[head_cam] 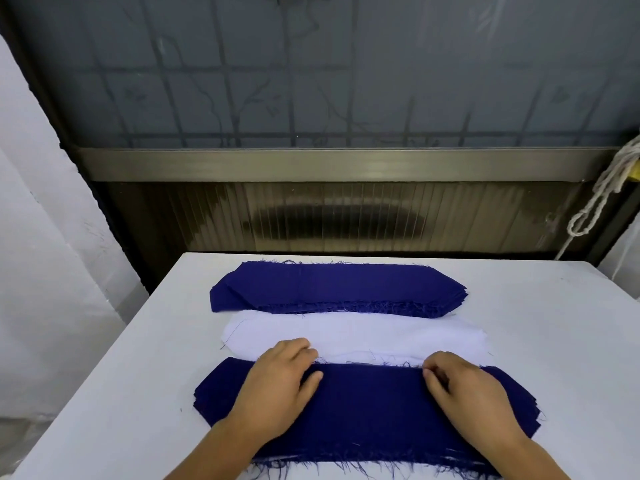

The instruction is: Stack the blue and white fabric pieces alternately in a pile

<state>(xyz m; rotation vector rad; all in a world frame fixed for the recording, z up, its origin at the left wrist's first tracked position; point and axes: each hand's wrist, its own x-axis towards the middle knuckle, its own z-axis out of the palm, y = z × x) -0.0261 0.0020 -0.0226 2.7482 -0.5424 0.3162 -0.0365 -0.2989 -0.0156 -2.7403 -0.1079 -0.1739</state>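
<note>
Blue fabric [367,407] tops the near pile on the white tabletop [554,327], frayed threads along its near edge. Left hand [277,382] lies on it, fingers curled loosely over its far edge; right hand [464,386] pinches that same far edge. Just beyond lie the white pieces [353,332] (a flat stack), then the far blue stack [332,289].

Looking like a small sewing or garment workroom: frayed cut fabric stacks [337,289] lying on a white-covered table [554,323], frosted barred window [329,71] standing behind.
</note>
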